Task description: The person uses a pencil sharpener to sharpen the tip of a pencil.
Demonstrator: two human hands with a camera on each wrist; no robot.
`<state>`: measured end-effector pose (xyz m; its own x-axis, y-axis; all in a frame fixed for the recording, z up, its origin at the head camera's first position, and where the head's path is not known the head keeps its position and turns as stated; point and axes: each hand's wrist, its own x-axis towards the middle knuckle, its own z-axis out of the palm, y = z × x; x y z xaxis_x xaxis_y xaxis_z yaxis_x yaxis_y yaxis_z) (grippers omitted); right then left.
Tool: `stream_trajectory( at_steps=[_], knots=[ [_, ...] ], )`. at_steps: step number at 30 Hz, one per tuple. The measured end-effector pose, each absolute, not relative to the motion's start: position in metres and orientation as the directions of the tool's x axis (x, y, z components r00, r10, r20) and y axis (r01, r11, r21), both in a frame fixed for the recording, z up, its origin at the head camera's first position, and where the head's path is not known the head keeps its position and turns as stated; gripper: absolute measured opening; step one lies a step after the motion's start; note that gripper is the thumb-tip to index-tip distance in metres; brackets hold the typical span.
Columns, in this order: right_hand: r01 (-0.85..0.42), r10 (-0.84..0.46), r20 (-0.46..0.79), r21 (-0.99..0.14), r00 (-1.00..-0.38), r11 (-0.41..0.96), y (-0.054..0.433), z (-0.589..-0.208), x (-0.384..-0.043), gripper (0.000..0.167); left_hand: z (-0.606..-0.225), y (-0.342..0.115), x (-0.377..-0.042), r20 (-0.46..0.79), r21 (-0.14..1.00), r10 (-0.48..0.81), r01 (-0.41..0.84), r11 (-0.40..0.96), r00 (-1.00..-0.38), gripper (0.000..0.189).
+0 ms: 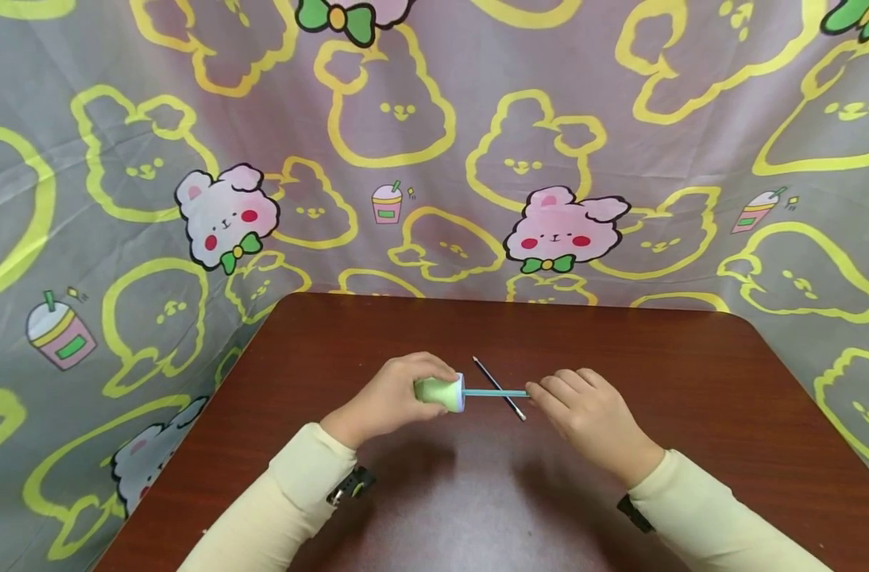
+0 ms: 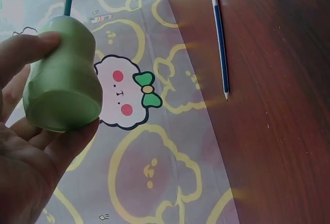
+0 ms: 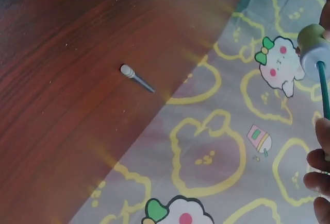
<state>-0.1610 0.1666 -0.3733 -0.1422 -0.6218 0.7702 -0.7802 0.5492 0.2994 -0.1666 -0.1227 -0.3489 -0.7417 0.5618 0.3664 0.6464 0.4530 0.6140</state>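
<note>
A light green, pear-shaped pencil sharpener (image 1: pixel 440 393) with a whitish end lies sideways in my left hand (image 1: pixel 392 393), whose thumb and fingers grip its body. In the left wrist view, the thumb presses on the narrower part of the sharpener (image 2: pixel 64 74). One end of a teal pencil (image 1: pixel 495 393) sits in the whitish end of the sharpener, and my right hand (image 1: pixel 585 409) pinches the other end. The right wrist view has the pencil (image 3: pixel 323 85) entering the middle of that end. Both hands are raised above the table.
A second, dark blue pencil (image 1: pixel 486 373) with a white eraser end lies on the brown wooden table (image 1: pixel 377 330), below and beyond the held pencil. A curtain (image 1: pixel 434 183) with bear and rabbit patterns hangs behind the table and at its sides.
</note>
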Motion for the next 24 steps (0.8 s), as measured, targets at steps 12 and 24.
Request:
stream_trajectory(
  at_steps=[12,24],
  knots=[
    [-0.79,-0.583,0.582,-0.183,-0.567,0.586,0.161,-0.366,-0.153,0.021,-0.355,-0.119,-0.162,0.531,0.359,0.61,0.809,0.466,-0.588,0.035],
    [-0.296,-0.533,-0.068,-0.77,-0.843,0.566,0.166,-0.35,-0.162,0.014,-0.356,-0.118,-0.162,0.583,0.246,0.635,0.855,0.457,-0.508,0.035]
  ],
)
